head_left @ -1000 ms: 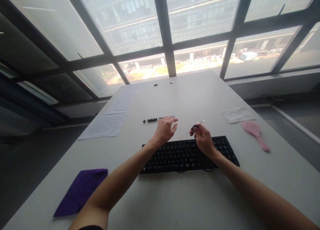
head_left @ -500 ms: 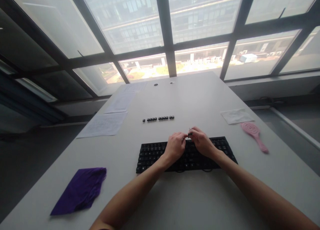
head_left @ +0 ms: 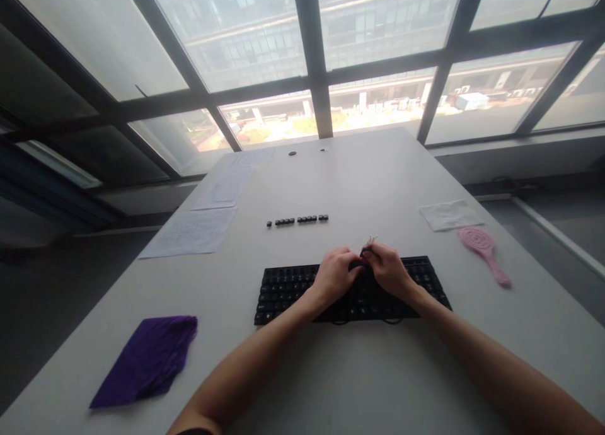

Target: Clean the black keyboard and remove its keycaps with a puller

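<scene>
A black keyboard [head_left: 288, 293] lies in front of me on the white table, both my hands over its upper middle. My right hand [head_left: 388, 268] pinches a small keycap puller [head_left: 372, 241], whose thin wire ends stick up past the fingertips. Close against it, my left hand [head_left: 338, 272] has its thumb and fingers drawn together; what lies between them, if anything, is hidden. Beyond the keyboard, several black keycaps [head_left: 307, 219] stand in a row with small gaps between groups. My hands cover the middle keys.
A folded purple cloth [head_left: 144, 362] lies at the near left. Paper sheets [head_left: 191, 232] run along the left table edge. To the right are a white cloth or tissue [head_left: 451, 215] and a pink hairbrush [head_left: 485, 255]. Windows rise behind the table [head_left: 363, 176].
The puller in my right hand has turned so its wire ends point up and away. My left fingers have shifted right, closer to the right hand. The view has tilted slightly.
</scene>
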A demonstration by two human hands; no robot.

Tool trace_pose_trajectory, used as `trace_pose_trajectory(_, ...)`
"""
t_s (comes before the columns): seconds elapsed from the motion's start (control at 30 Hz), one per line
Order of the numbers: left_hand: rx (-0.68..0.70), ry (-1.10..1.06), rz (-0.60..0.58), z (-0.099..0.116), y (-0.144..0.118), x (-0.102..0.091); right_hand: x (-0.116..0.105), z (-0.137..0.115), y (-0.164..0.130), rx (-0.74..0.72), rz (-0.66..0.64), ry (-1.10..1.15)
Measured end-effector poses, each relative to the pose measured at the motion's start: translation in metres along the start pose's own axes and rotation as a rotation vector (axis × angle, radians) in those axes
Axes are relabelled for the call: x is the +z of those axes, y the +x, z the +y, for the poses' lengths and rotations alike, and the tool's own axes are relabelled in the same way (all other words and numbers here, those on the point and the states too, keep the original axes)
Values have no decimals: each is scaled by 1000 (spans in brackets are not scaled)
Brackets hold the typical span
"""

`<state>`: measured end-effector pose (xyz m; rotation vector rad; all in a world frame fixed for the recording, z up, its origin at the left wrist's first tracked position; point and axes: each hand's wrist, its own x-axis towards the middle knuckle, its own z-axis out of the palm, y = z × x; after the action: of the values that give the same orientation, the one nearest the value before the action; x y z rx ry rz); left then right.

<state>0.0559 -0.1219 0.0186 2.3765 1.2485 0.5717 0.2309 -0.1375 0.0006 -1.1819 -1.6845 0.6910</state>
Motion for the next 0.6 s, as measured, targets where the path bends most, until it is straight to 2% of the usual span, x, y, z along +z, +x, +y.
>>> trace_pose_trajectory(0.23,25,-64,127,0,-3,7,-1,5,0,110,94,142)
trace_pose_trajectory(0.5,86,-152,218,1,-6,6,2,1,-1,26,137,49)
trace_pose_trajectory(0.6,87,-135,227,2,-8,5,3,-1,-1,38,140,19)
